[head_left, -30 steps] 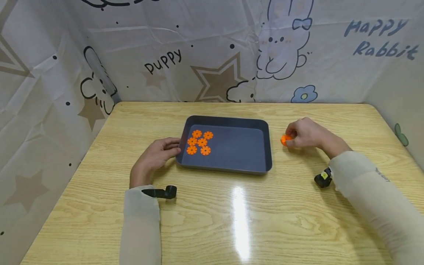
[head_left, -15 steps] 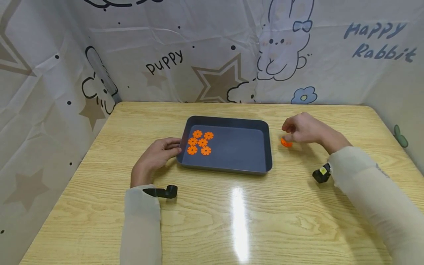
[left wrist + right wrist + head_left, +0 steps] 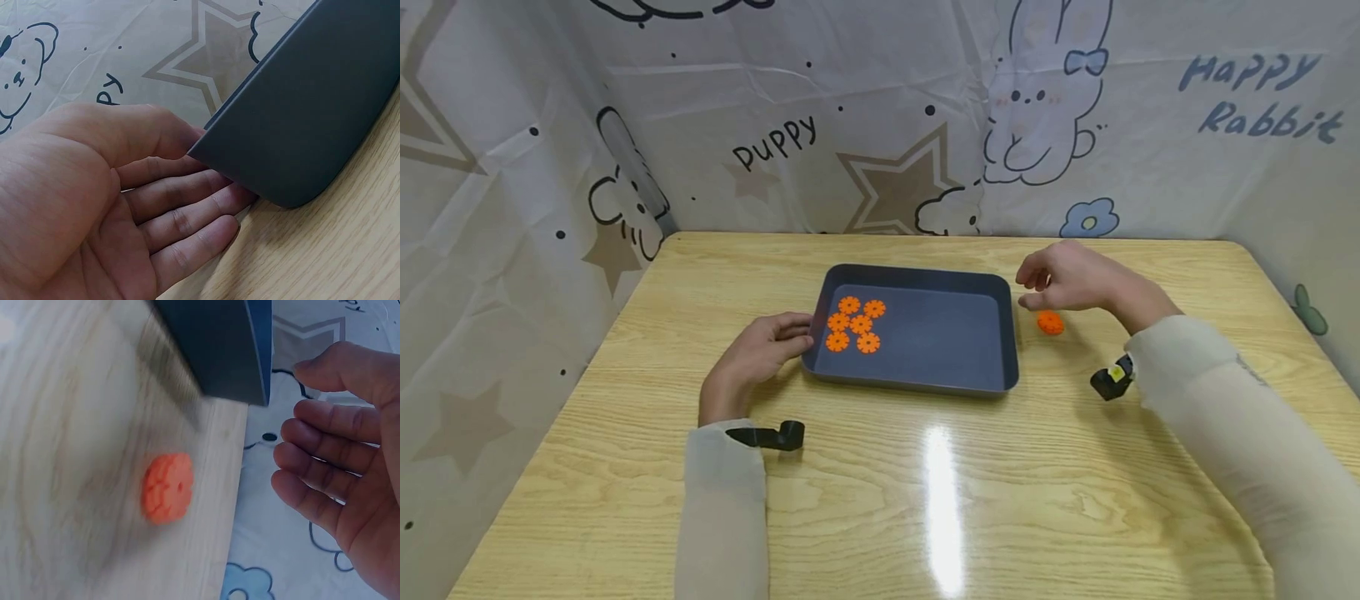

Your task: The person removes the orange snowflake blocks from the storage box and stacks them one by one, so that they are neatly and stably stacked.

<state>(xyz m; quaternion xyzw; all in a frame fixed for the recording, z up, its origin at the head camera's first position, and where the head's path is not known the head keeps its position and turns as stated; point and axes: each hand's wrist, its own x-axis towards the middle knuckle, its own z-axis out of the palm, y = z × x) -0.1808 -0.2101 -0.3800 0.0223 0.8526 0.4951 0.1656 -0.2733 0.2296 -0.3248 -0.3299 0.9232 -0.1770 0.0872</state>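
A dark grey rectangular tray (image 3: 940, 333) rests on the table. In its left part lie several orange notched discs (image 3: 860, 324). My left hand (image 3: 756, 358) touches the tray's left end, fingers nearly straight; in the left wrist view its thumb and fingertips meet the outer wall (image 3: 300, 125) near a corner. A small stack of orange notched discs (image 3: 1050, 323) stands on the table right of the tray, blurred but visibly layered in the right wrist view (image 3: 169, 488). Above and behind it hovers my right hand (image 3: 1071, 279), beside the tray's right rim, fingers loosely bent and holding nothing.
The wooden table (image 3: 880, 492) reaches back to a printed cloth (image 3: 760, 75), which also rises at both sides. A black wrist camera (image 3: 778, 435) sticks out from the left sleeve, another (image 3: 1111, 380) from the right.
My right hand has let go of the orange disc stack, rising and moving left toward the tray. The stack stays on the table. My left hand keeps its place at the tray.
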